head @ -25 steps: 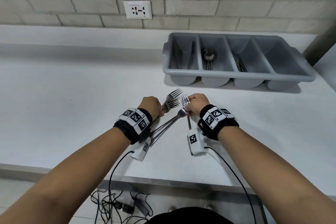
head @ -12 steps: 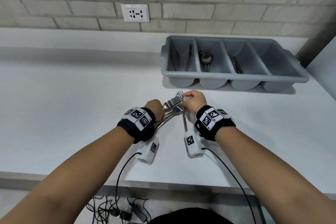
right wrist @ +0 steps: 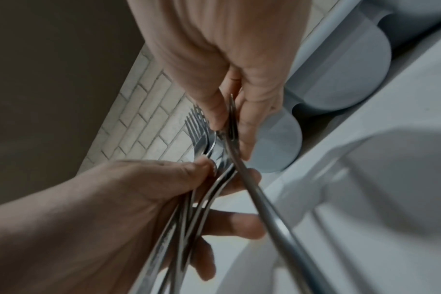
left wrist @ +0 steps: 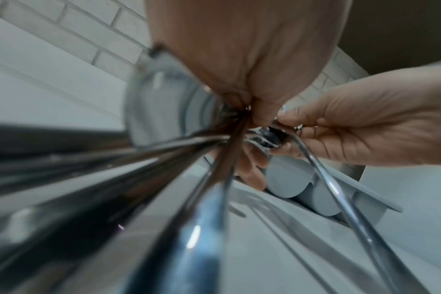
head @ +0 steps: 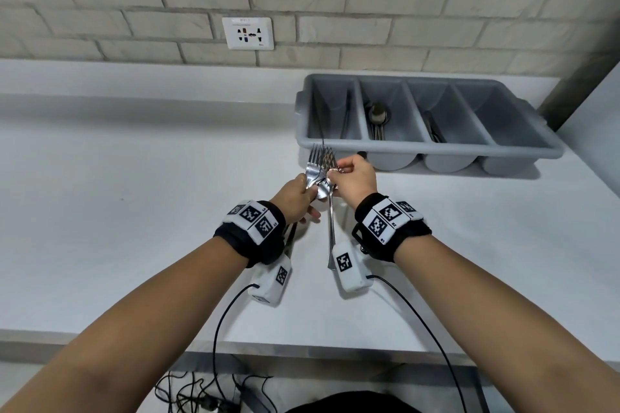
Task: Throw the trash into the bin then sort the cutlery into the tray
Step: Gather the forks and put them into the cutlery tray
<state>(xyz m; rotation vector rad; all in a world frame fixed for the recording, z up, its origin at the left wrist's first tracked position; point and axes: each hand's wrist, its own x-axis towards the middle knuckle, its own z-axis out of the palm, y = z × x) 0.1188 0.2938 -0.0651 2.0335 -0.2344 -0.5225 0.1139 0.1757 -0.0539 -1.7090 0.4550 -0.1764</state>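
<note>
the forks (head: pixel 318 166) are bunched in front of you, above the counter (head: pixel 134 211) and just near of the tray (head: pixel 432 147), tines pointing far toward the wall and handles running back toward your wrists. your left hand (head: pixel 297 194) is clenched round the bunch at the necks, thumb on top, as the right wrist view shows. your right hand (head: pixel 355 179) pinches one more fork (head: pixel 331 231) by its head, pressed against the bunch; its handle hangs down and near, crossing to the right of the others.

so the long axis of everything you hold runs near to far, the same way the tray's compartments run. the tray lies far and to the right of the grip, closer to your right hand. its left compartment starts almost straight beyond the tines; the next one holds spoons (head: pixel 378 117), the third some dark cutlery you can't make out from here, and the far right one shows nothing.

no trash or bin shows in any view, so you look to be in the sorting part. which slot is meant for forks is not clear; the left one seems to hold thin pieces, too hard to identify.
</note>
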